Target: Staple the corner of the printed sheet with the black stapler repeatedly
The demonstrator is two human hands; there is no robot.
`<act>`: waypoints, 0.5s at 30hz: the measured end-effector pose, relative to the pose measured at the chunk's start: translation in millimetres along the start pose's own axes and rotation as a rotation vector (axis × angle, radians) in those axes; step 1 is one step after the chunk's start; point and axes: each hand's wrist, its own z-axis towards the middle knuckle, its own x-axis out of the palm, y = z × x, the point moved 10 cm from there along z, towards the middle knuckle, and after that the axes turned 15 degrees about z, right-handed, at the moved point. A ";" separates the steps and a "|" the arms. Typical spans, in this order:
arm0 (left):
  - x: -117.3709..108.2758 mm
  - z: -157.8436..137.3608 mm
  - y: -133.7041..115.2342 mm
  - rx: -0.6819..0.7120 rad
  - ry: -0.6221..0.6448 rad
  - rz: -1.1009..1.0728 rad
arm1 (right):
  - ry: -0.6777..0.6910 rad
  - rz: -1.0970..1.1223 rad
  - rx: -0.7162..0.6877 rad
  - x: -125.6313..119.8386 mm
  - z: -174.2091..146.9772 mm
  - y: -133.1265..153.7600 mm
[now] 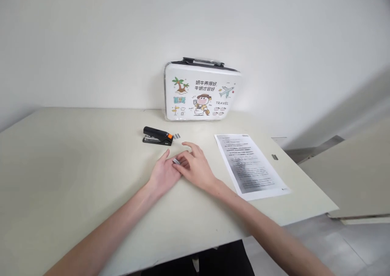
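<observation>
cartoon-printed case [210, 74] stands upright

its white front shows palm trees [180, 85], an airplane [226, 92] and a hatted cartoon figure [201, 104] under a black handle [203, 61]. behind rises a white wall [106, 36]; gray floor [326, 247] shows lower right.

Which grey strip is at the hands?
The strip on the left hand, by the right hand; others lie beside the stapler, one right of the paper.

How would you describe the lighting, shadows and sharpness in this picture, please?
Head view: soft light, with a diagonal shadow band on the wall at right; a grey patch over the printed sheet, shadow or print, I cannot tell; its small text too soft to read; the staple strip lacking fine detail.
</observation>
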 end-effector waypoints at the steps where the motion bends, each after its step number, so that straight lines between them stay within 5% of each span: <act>1: 2.2 -0.5 0.8 -0.003 0.011 0.021 | -0.003 -0.006 -0.011 -2.6 -4.2 2.8; 6: 5.4 -2.7 -4.5 0.018 -0.003 0.097 | -0.099 -0.063 -0.028 -66.3 -33.6 -13.3; 15: 0.3 -0.3 -13.5 0.032 -0.119 0.153 | -0.477 -0.464 0.523 -301.9 -158.8 -183.4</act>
